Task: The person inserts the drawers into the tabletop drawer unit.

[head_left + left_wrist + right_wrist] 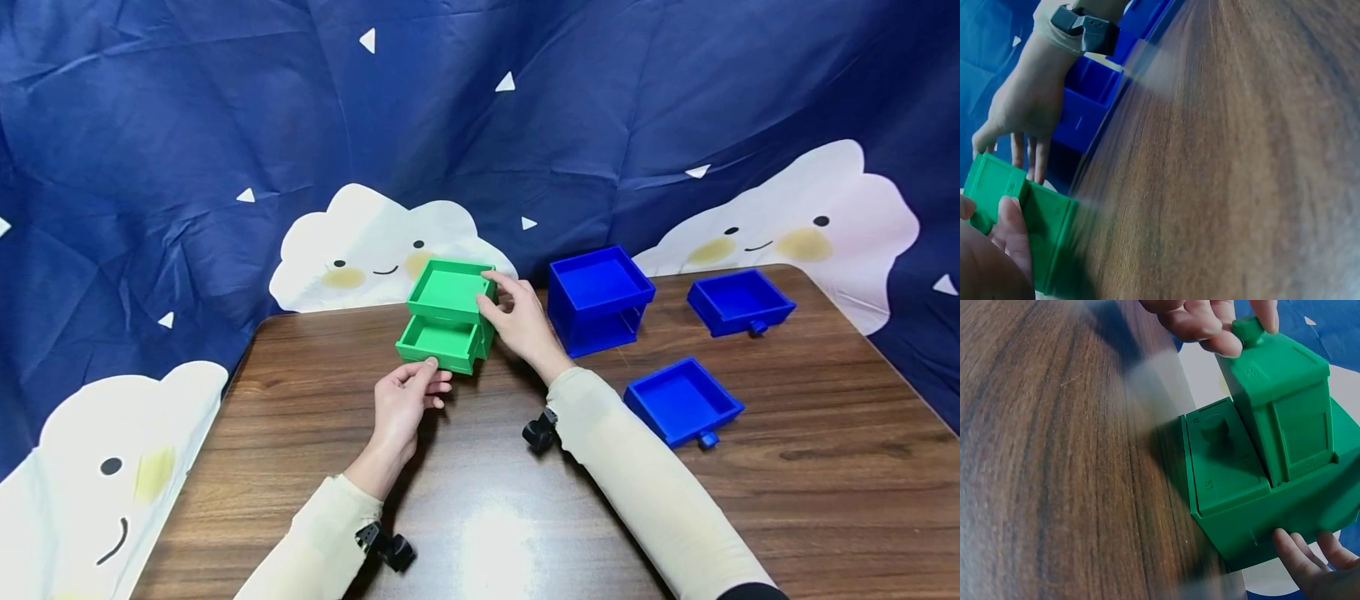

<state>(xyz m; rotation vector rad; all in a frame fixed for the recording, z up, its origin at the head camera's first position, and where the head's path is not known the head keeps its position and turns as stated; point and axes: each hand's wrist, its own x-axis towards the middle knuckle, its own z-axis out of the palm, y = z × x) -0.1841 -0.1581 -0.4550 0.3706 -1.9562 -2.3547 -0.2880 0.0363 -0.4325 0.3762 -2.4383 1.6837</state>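
A green drawer cabinet (452, 287) stands toward the back of the table, with an open tray on top. Its upper drawer (437, 337) juts out at the front. The lower drawer (1230, 478), seen in the right wrist view, sits inside the cabinet. My left hand (403, 400) pinches the upper drawer's knob (1249, 331) between thumb and fingers. At the cabinet's right side, my right hand (520, 321) holds the wall, thumb and index finger at the top rim. Other fingertips (1285, 540) touch that side wall.
Right of the green cabinet stands a blue cabinet frame (600, 292) with an open front. Two loose blue drawers lie farther right, a rear drawer (742, 302) and a nearer drawer (684, 402). Behind the wooden table (487, 500) hangs a dark blue cloth (450, 117).
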